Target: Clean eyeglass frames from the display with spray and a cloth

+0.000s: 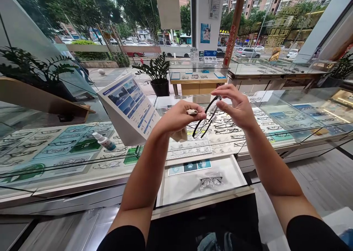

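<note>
Above the glass counter [154, 148], a pair of dark-framed glasses [197, 128] is held up in the air, tilted. My right hand [234, 106] pinches its upper end between thumb and fingers. My left hand [179, 117] is closed around a beige cloth [180, 134], which hangs below the palm, with one bit poking out between the fingers. The left fingertips are beside the glasses' frame; whether they touch it I cannot tell.
A white spray bottle [104, 140] and a tent-shaped sign [129, 107] stand on the counter at left. In front, an open drawer [179, 190] holds glasses in a clear bag [211, 181]. Potted plants [160, 85] are behind.
</note>
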Demonstrator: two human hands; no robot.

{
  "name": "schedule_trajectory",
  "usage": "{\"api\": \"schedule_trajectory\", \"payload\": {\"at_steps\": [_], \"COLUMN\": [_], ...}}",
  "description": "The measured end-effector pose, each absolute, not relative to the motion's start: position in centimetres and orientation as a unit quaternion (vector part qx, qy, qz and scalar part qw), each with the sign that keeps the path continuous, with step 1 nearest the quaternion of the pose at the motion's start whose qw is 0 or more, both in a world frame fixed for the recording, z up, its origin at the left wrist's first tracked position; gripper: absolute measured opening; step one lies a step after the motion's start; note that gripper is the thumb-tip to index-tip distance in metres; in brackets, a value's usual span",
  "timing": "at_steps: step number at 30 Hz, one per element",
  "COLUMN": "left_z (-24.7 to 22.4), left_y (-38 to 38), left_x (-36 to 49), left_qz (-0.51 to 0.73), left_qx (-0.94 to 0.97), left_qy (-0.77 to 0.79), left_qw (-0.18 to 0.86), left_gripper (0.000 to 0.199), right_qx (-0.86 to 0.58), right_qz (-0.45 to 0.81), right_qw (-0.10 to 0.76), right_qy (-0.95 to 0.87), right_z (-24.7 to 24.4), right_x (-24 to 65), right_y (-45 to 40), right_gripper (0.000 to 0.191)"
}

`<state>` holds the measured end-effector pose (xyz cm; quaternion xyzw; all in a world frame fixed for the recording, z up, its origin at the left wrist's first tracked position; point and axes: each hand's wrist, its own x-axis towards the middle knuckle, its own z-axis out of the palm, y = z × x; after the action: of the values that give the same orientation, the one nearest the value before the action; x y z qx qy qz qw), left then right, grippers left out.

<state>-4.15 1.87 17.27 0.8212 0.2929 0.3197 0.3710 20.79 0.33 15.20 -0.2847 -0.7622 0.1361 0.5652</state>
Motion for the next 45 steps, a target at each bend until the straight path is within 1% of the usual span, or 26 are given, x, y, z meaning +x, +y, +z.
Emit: {"api": "schedule_trajectory", "payload": {"at_steps": [5, 11, 16, 21, 24, 26, 27, 29, 31, 33, 35, 36, 38, 40, 42, 45], "left_z": [17.3, 17.5, 17.7, 17.4, 17.1, 16.9, 16.8, 16.6, 16.5, 16.3, 16.1, 15.9, 15.6, 15.4, 15.3, 15.3], "left_y": [1.7, 1.5, 1.5, 1.5, 1.5, 1.7, 1.8, 2.0, 2.2, 2.4, 2.5, 2.6, 2.7, 2.7, 2.6, 2.6], "left_x": [-4.3, -4.3, -4.4, -4.2, -3.8, -3.6, -3.6, -3.5, -3.4, -3.4, -3.3, -3.2, -3.1, -3.0, -3.0, -2.9], "left_qz": [0.318, 0.319, 0.316, 0.327, 0.373, 0.421, 0.447, 0.489, 0.505, 0.501, 0.484, 0.472, 0.44, 0.402, 0.365, 0.311], "left_qx": [0.821, 0.81, 0.806, 0.798, 0.772, 0.745, 0.732, 0.711, 0.712, 0.727, 0.747, 0.757, 0.779, 0.801, 0.816, 0.83], "left_qy": [0.276, 0.272, 0.269, 0.271, 0.29, 0.299, 0.301, 0.304, 0.308, 0.322, 0.339, 0.348, 0.365, 0.384, 0.403, 0.425], "left_qw": [0.386, 0.41, 0.422, 0.428, 0.426, 0.422, 0.417, 0.404, 0.379, 0.342, 0.305, 0.288, 0.256, 0.224, 0.197, 0.185], "left_gripper": [0.05, 0.051, 0.051, 0.05, 0.051, 0.052, 0.052, 0.051, 0.05, 0.048, 0.045, 0.042, 0.036, 0.028, 0.022, 0.02], "right_qx": [-0.261, -0.24, -0.254, -0.275, -0.309, -0.344, -0.362, -0.388, -0.399, -0.401, -0.394, -0.391, -0.395, -0.413, -0.426, -0.424], "right_qz": [0.114, 0.068, 0.034, 0.039, 0.076, 0.143, 0.194, 0.292, 0.31, 0.241, 0.11, 0.035, -0.097, -0.198, -0.27, -0.324], "right_qw": [0.604, 0.623, 0.619, 0.608, 0.646, 0.684, 0.685, 0.654, 0.651, 0.672, 0.676, 0.66, 0.59, 0.496, 0.415, 0.34], "right_qy": [-0.744, -0.741, -0.742, -0.743, -0.693, -0.627, -0.602, -0.58, -0.566, -0.574, -0.613, -0.64, -0.698, -0.738, -0.757, -0.774], "right_z": [14.6, 14.8, 15.0, 14.9, 13.7, 12.4, 11.7, 10.3, 9.6, 9.6, 10.2, 10.6, 11.4, 11.9, 12.0, 11.7], "right_x": [20.0, 19.3, 19.0, 19.1, 18.6, 17.9, 17.5, 16.7, 16.2, 15.9, 15.9, 16.0, 16.0, 16.0, 15.9, 15.7], "right_y": [0.8, 0.7, 0.3, 0.5, 0.6, 0.5, 0.4, 0.0, -0.6, -1.2, -1.9, -2.1, -2.5, -2.7, -2.7, -2.5], "right_gripper": [0.029, 0.025, 0.03, 0.034, 0.045, 0.048, 0.049, 0.053, 0.05, 0.039, 0.024, 0.018, 0.014, 0.018, 0.021, 0.024]}}
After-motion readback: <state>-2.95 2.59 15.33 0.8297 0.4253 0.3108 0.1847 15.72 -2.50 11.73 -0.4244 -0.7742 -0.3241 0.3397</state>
